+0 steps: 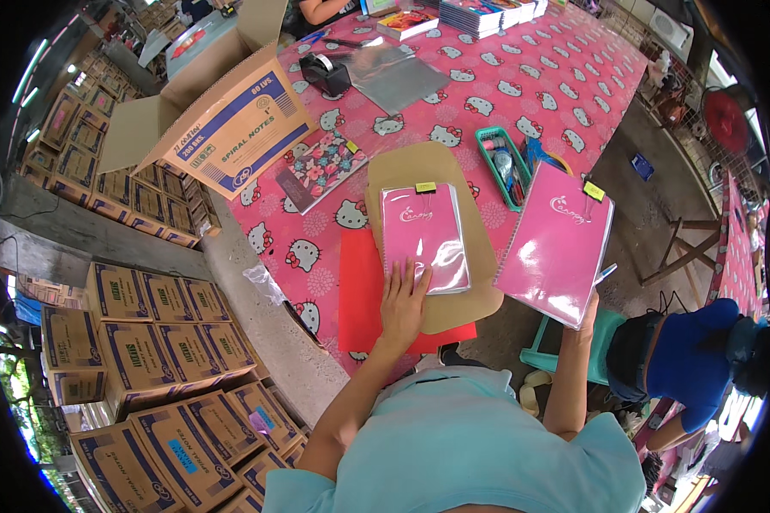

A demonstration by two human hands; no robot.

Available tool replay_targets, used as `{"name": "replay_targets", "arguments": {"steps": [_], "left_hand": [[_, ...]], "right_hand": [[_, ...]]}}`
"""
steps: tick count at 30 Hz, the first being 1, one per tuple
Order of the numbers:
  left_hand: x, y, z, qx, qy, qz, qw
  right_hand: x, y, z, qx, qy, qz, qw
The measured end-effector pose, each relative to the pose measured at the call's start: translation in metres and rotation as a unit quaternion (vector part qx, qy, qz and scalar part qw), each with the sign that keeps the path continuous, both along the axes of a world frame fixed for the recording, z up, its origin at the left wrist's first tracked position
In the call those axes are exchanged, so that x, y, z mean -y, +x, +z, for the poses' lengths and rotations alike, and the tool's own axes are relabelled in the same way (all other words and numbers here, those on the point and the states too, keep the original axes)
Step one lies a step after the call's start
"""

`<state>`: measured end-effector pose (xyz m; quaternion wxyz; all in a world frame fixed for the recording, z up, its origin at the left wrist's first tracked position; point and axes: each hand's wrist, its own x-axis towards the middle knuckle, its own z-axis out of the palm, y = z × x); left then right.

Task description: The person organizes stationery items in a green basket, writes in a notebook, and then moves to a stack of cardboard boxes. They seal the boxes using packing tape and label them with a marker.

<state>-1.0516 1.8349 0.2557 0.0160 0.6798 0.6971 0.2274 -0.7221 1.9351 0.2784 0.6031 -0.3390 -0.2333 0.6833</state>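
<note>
A pink spiral notebook (419,235) in a glossy clear cover lies on a brown cardboard sheet (488,295) with rounded corners. My left hand (405,299) rests on its lower left corner, fingers stretched out flat. In my right hand (588,318) a second pink spiral notebook (552,244) is held up by its lower right corner, tilted, beyond the cardboard's right side. A white pen-like stick (606,273) pokes out near that hand; its grip is hidden. Each notebook carries a clip with a yellow tag at its top edge. A red sheet (361,291) lies partly under the cardboard.
A green basket (486,134) of pens and tools stands behind the raised notebook, scissors beside it. Farther back are a flowered notebook (321,171), an open carton (239,128), a tape dispenser (325,77) and book stacks (470,19). Stacked cartons (167,342) fill the left; someone in blue (693,350) is at right.
</note>
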Motion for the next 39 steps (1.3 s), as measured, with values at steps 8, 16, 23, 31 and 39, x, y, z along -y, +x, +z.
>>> {"name": "replay_targets", "arguments": {"steps": [8, 16, 23, 31, 39], "left_hand": [[0.004, 0.003, 0.016, 0.316, 0.069, 0.069, 0.944], [0.025, -0.019, -0.007, 0.838, 0.16, 0.289, 0.434], [0.042, -0.025, -0.036, 0.901, 0.069, 0.277, 0.326], [0.047, -0.028, -0.042, 0.905, 0.058, 0.27, 0.323], [0.034, -0.043, -0.042, 0.911, 0.029, 0.254, 0.322]], "right_hand": [[0.0, -0.001, -0.002, -0.035, 0.014, 0.001, 0.999], [-0.007, 0.003, -0.009, 0.006, 0.046, -0.036, 0.998], [-0.007, -0.005, -0.006, 0.02, 0.058, -0.035, 0.998], [-0.006, -0.008, -0.008, 0.133, 0.076, -0.029, 0.988], [-0.017, -0.042, -0.001, 0.064, 0.07, -0.013, 0.995]]}}
